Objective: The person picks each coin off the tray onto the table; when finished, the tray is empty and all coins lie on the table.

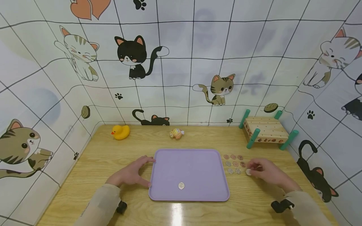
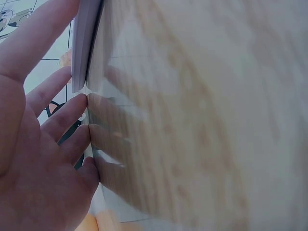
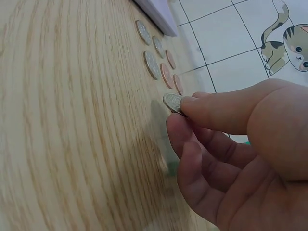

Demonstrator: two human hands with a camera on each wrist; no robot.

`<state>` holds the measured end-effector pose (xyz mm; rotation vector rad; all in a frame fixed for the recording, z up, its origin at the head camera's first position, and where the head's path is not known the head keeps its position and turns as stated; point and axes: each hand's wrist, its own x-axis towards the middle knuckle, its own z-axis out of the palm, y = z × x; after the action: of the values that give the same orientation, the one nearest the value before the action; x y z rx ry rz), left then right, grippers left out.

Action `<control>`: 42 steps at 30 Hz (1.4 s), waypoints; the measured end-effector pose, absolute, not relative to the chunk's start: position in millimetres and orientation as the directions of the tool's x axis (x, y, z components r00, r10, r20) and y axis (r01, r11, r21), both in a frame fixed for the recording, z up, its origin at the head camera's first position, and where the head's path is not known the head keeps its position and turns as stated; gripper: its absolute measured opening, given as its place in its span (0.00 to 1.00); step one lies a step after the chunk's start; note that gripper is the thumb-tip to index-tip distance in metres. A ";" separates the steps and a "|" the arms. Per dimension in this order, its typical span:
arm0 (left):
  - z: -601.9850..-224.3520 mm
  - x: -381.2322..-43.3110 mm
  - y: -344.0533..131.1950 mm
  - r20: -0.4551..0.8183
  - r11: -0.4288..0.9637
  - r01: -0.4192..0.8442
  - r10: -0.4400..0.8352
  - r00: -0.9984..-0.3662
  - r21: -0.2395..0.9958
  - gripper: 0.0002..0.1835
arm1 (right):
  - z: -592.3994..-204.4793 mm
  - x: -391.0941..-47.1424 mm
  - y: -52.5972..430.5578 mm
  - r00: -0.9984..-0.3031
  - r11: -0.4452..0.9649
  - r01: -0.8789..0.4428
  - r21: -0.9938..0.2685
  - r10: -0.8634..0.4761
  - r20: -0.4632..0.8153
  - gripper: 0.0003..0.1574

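Between thumb and fingers my right hand (image 1: 264, 170) pinches a silver coin (image 3: 173, 102), held at the right end of the front row of coins. Several copper and silver coins (image 1: 235, 164) lie in rows on the table just right of the purple tray (image 1: 188, 157). A single silver coin (image 1: 181, 185) lies flat inside the tray near its front edge. At the tray's left rim, my left hand (image 1: 131, 172) is spread, its thumb and a finger touching the edge. In the left wrist view the fingers (image 2: 67, 115) look straight, with the little-finger side on the wood.
A yellow rubber duck (image 1: 121, 132) stands at the back left, and a small figurine (image 1: 177, 133) sits behind the tray. At the back right is a small wooden stand (image 1: 266, 129) with green legs. Walls with cat drawings enclose the wooden table (image 1: 141, 212).
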<state>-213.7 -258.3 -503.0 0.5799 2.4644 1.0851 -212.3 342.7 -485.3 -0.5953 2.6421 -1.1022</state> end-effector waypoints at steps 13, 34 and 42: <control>-504.3 -213.7 -260.0 -0.152 0.603 0.240 0.525 -0.838 0.760 0.53 | -492.9 -212.0 332.6 -0.932 0.753 -0.290 -0.591 -0.362 -0.005 0.05; -503.3 -214.8 -259.3 -0.147 0.604 0.251 0.531 -0.835 0.757 0.53 | -496.5 -214.4 326.5 -0.944 0.792 -0.278 -0.544 -0.329 0.004 0.06; -501.4 -213.2 -258.6 -0.164 0.611 0.235 0.525 -0.835 0.756 0.53 | -486.6 -215.5 311.9 -0.950 0.775 -0.275 -0.569 -0.311 0.036 0.04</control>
<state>-213.2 -258.6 -501.4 0.6094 2.4684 1.0810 -215.5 311.9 -486.6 -0.4798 2.9020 -0.9167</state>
